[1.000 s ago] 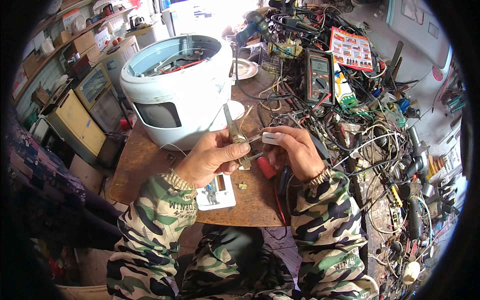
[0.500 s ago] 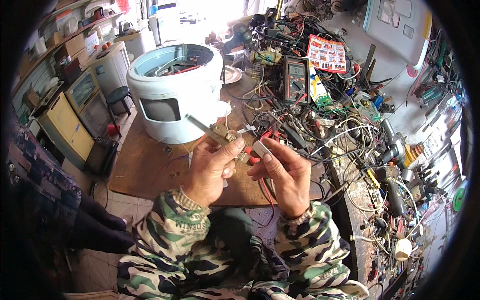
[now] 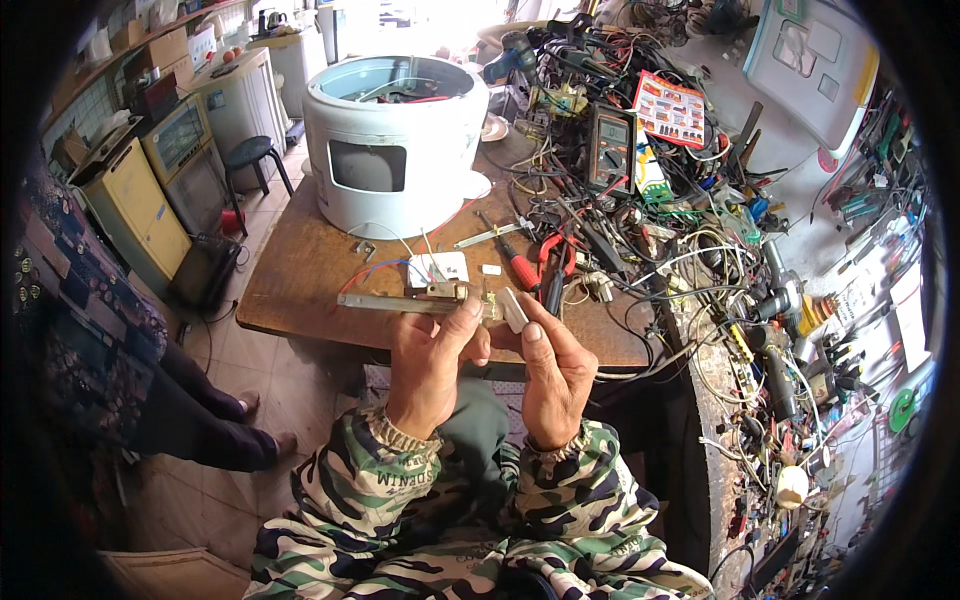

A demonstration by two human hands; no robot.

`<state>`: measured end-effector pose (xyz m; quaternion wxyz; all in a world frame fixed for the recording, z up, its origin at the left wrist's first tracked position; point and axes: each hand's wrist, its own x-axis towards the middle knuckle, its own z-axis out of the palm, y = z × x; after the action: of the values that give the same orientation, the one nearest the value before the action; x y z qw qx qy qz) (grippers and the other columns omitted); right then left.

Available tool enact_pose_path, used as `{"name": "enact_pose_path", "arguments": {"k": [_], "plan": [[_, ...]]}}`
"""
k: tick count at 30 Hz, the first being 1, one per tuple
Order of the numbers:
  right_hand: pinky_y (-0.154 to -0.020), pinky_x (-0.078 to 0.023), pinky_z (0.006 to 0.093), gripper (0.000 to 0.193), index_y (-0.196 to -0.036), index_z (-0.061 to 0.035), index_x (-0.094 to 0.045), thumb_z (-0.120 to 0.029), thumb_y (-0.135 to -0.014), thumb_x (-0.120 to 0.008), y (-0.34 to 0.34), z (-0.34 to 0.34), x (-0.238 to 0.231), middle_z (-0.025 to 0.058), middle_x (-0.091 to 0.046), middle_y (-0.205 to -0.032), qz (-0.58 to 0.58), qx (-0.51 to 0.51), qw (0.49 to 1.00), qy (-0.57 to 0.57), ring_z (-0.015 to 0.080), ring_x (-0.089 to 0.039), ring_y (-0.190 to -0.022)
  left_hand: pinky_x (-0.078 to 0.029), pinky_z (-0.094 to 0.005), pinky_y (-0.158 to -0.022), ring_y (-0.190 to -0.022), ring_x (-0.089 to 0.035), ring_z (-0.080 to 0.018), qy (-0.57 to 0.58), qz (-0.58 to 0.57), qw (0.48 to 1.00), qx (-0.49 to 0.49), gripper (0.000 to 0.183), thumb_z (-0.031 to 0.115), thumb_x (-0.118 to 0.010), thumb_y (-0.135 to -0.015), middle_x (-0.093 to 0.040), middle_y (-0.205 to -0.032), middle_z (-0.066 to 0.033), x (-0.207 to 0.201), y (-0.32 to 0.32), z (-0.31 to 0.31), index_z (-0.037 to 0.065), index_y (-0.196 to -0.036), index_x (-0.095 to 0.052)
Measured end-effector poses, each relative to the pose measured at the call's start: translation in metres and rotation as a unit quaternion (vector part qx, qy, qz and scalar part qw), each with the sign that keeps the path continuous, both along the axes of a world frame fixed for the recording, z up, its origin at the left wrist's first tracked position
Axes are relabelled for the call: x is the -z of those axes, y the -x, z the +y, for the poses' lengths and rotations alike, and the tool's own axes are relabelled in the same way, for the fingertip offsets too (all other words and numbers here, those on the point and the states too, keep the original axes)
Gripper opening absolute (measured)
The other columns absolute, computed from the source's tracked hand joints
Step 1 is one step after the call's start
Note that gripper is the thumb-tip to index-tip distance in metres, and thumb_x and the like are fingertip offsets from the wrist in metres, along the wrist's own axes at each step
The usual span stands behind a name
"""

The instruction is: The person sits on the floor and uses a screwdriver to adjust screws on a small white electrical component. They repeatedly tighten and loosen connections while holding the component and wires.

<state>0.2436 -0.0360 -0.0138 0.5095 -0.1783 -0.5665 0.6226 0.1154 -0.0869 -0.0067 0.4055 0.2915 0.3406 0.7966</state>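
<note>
Swung level from its upward slant, the strip [image 3: 390, 303] is on the near side of the drum [image 3: 400, 205], pinched in the left hand [image 3: 425, 365]. Right hand [image 3: 555, 372] nips a white piece [image 3: 514, 312] beside it! White plate [image 3: 452, 266] before the drum, screwdriver [image 3: 523, 270] and meter [image 3: 611, 150] to its right.

An appliance housing [image 3: 428, 165] stands on the table [image 3: 285, 285], a stool [image 3: 248, 151] on the floor [image 3: 225, 435] to its left, a multimeter [image 3: 611, 150] amid cables [image 3: 615, 50] to its right. Before it, rightward, lies a screwdriver [image 3: 523, 270]; at the near edge, a strip [image 3: 385, 302] is in the left hand [image 3: 424, 365], the right hand [image 3: 560, 373] alongside.
</note>
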Motion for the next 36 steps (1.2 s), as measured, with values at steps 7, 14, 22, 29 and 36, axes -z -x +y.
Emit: {"name": "enact_pose_path", "arguments": {"k": [7, 14, 22, 29, 36], "plan": [[-0.099, -0.054, 0.0323, 0.044, -0.141, 0.0117, -0.056, -0.002, -0.101, -0.067, 0.008, -0.003, 0.011, 0.0178, -0.070, -0.127, 0.044, -0.012, 0.998, 0.033, 0.0199, -0.068, -0.112, -0.045, -0.0257, -0.055, -0.065, -0.058, -0.0102, 0.001, 0.034, 0.999, -0.021, 0.020, 0.020, -0.069, -0.102, -0.065, -0.085, -0.0019, 0.002, 0.000, -0.007, 0.002, -0.111, -0.067], [-0.095, -0.054, 0.0292, 0.034, -0.130, 0.0100, -0.066, 0.000, -0.098, -0.071, 0.009, -0.005, 0.010, 0.0137, -0.072, -0.120, -0.018, 0.013, 1.000, -0.020, 0.0165, -0.068, -0.107, -0.045, -0.0254, -0.056, -0.065, -0.059, -0.0101, 0.009, 0.054, 0.998, -0.026, 0.019, 0.019, -0.069, -0.103, -0.065, -0.082, -0.0023, 0.008, 0.009, -0.012, 0.001, -0.108, -0.067], [-0.087, -0.056, 0.0268, 0.022, -0.117, 0.0095, -0.072, 0.004, -0.096, -0.072, 0.006, 0.001, 0.007, 0.0111, -0.073, -0.107, -0.067, 0.026, 0.997, -0.035, 0.0139, -0.069, -0.097, -0.048, -0.0256, -0.062, -0.068, -0.061, -0.0103, 0.006, 0.077, 0.997, 0.006, 0.017, 0.017, -0.066, -0.105, -0.065, -0.079, -0.0036, 0.008, 0.015, -0.019, -0.001, -0.104, -0.066], [-0.086, -0.057, 0.0274, 0.020, -0.114, 0.0088, -0.072, 0.006, -0.095, -0.072, -0.005, 0.002, 0.000, 0.0110, -0.074, -0.107, -0.076, -0.025, 0.997, -0.011, 0.0136, -0.070, -0.095, -0.049, -0.0254, -0.063, -0.069, -0.061, -0.0103, 0.021, 0.076, 0.995, 0.058, 0.018, 0.017, -0.066, -0.105, -0.065, -0.079, -0.0031, 0.009, 0.023, -0.021, 0.000, -0.107, -0.065], [-0.084, -0.056, 0.0283, 0.029, -0.123, 0.0089, -0.067, 0.004, -0.095, -0.073, -0.004, 0.006, -0.002, 0.0088, -0.075, -0.102, -0.016, -0.061, 0.997, 0.043, 0.0124, -0.068, -0.088, -0.050, -0.0259, -0.063, -0.069, -0.062, -0.0104, 0.033, 0.065, 0.993, 0.089, 0.017, 0.017, -0.065, -0.105, -0.064, -0.080, -0.0022, 0.007, 0.021, -0.025, 0.001, -0.107, -0.065]]}}
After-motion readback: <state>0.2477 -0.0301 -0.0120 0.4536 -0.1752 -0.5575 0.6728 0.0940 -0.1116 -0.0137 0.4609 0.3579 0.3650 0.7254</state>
